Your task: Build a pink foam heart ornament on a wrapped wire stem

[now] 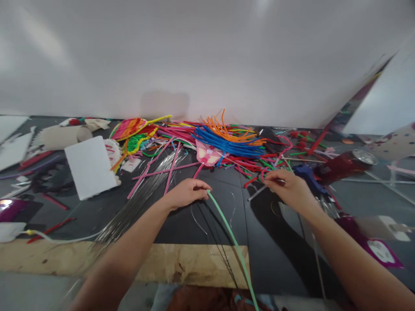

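Observation:
My left hand (189, 193), over the middle of the dark table, pinches one end of a long pale green pipe cleaner (234, 239). The rest of it curves down past the table's front edge towards me. My right hand (287, 188) is off to the right at the edge of the pile, thumb and fingers pressed together. Beside its fingertips lie a pink-red pipe cleaner (263, 172) and a short grey stick (256, 193); what the fingers grip, if anything, is hidden. Just beyond my left hand is a pink patterned piece (207, 154), partly under a bundle of blue pipe cleaners (233, 146).
Orange pipe cleaners (223, 129) top the pile. Thin metal wires (136, 205) and a white square block (90, 168) lie left. At right are a red can (343, 167) and a blue-handled tool (308, 178). A pale wall (207, 56) stands behind the table.

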`<state>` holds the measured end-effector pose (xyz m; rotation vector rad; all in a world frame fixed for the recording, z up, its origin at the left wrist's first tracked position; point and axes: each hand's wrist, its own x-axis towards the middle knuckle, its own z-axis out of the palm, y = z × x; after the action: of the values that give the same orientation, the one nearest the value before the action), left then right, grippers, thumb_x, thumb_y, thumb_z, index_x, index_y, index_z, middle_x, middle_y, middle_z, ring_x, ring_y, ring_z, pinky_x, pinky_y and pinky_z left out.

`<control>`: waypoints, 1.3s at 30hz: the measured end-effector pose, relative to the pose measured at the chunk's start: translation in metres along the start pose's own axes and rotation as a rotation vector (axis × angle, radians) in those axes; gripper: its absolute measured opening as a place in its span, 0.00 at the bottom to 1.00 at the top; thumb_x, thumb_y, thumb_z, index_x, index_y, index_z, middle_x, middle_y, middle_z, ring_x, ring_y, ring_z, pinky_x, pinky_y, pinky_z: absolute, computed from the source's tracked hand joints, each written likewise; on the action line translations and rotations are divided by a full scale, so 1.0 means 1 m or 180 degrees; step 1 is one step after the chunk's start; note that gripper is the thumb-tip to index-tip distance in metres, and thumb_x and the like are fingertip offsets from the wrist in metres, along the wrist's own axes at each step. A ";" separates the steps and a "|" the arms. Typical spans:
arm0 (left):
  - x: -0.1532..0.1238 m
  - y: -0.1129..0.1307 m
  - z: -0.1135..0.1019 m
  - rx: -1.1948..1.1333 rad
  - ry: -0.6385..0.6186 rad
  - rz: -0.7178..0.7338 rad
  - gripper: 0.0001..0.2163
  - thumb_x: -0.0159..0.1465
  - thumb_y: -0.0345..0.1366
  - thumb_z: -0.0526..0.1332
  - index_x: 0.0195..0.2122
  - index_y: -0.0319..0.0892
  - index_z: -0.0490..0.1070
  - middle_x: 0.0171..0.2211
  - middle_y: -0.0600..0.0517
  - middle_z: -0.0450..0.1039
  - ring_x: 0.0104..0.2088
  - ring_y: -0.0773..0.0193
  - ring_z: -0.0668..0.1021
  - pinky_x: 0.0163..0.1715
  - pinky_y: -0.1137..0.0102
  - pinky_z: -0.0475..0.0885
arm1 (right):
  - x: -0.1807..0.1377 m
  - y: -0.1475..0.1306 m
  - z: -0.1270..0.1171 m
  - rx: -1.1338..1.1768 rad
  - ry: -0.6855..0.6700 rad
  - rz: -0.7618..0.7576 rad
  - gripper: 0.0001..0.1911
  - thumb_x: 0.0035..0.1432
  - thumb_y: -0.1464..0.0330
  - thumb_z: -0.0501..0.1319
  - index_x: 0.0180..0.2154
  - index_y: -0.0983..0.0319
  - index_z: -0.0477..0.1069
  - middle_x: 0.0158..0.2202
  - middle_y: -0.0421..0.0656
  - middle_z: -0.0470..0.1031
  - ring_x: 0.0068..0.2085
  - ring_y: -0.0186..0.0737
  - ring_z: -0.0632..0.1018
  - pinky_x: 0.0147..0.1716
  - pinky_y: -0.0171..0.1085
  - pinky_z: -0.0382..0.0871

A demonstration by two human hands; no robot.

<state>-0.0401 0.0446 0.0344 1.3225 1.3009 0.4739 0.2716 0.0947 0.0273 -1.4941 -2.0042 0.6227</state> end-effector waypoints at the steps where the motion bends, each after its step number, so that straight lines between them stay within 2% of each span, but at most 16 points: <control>1: 0.000 0.000 -0.001 -0.0025 -0.0029 -0.0005 0.13 0.56 0.36 0.59 0.40 0.37 0.73 0.31 0.49 0.78 0.31 0.65 0.76 0.35 0.71 0.68 | 0.001 -0.001 -0.003 -0.0046 -0.0004 0.0004 0.07 0.50 0.62 0.58 0.26 0.58 0.71 0.28 0.41 0.76 0.30 0.40 0.76 0.31 0.37 0.69; 8: -0.001 0.002 -0.001 -0.0219 0.0007 -0.0133 0.13 0.56 0.36 0.58 0.41 0.37 0.73 0.32 0.48 0.78 0.29 0.67 0.75 0.31 0.72 0.67 | 0.001 -0.001 -0.017 -0.0495 -0.0150 -0.0165 0.07 0.50 0.62 0.58 0.26 0.57 0.72 0.26 0.40 0.75 0.28 0.40 0.75 0.28 0.37 0.66; 13: 0.000 0.003 0.002 -0.0298 0.0047 -0.0092 0.13 0.57 0.37 0.59 0.41 0.37 0.72 0.31 0.48 0.78 0.28 0.67 0.75 0.32 0.72 0.67 | 0.001 0.002 -0.015 -0.0645 -0.0053 -0.0745 0.10 0.55 0.63 0.55 0.29 0.58 0.72 0.30 0.42 0.77 0.35 0.44 0.75 0.35 0.41 0.67; 17: -0.001 0.004 0.002 -0.0265 0.0042 -0.0077 0.13 0.57 0.37 0.58 0.41 0.36 0.72 0.31 0.48 0.77 0.28 0.68 0.74 0.31 0.72 0.66 | 0.003 0.003 -0.012 -0.0671 -0.0029 -0.1072 0.10 0.57 0.64 0.54 0.31 0.58 0.73 0.31 0.43 0.77 0.35 0.44 0.75 0.38 0.42 0.67; 25: 0.002 -0.003 0.001 -0.0284 0.0015 -0.0026 0.13 0.57 0.39 0.59 0.41 0.38 0.73 0.31 0.49 0.78 0.29 0.67 0.75 0.30 0.72 0.66 | 0.010 -0.010 -0.005 -0.0344 -0.0344 -0.0380 0.07 0.54 0.62 0.58 0.28 0.57 0.70 0.30 0.41 0.76 0.31 0.40 0.75 0.30 0.36 0.67; 29: 0.003 -0.006 0.000 -0.0302 -0.0006 0.0026 0.13 0.57 0.39 0.59 0.41 0.38 0.73 0.31 0.49 0.77 0.29 0.66 0.75 0.31 0.72 0.67 | 0.013 -0.016 -0.004 -0.0235 -0.0442 -0.0336 0.10 0.54 0.60 0.58 0.26 0.58 0.71 0.27 0.40 0.75 0.29 0.38 0.74 0.27 0.34 0.65; 35: 0.002 -0.003 0.000 -0.0244 -0.0013 -0.0003 0.13 0.58 0.38 0.58 0.41 0.38 0.72 0.32 0.49 0.78 0.30 0.67 0.75 0.33 0.72 0.67 | 0.015 -0.011 -0.002 -0.0320 -0.0603 -0.0177 0.10 0.53 0.61 0.58 0.25 0.58 0.68 0.20 0.36 0.69 0.21 0.34 0.68 0.21 0.33 0.60; 39: 0.002 -0.003 0.000 -0.0219 -0.0015 -0.0012 0.13 0.59 0.38 0.58 0.42 0.39 0.72 0.31 0.50 0.77 0.31 0.66 0.76 0.33 0.72 0.67 | 0.016 -0.009 0.003 -0.0249 -0.0352 -0.0238 0.06 0.52 0.65 0.56 0.30 0.58 0.70 0.25 0.39 0.74 0.25 0.36 0.73 0.24 0.33 0.64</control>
<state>-0.0407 0.0453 0.0311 1.2631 1.2722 0.5083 0.2594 0.1074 0.0339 -1.4502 -2.1811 0.6142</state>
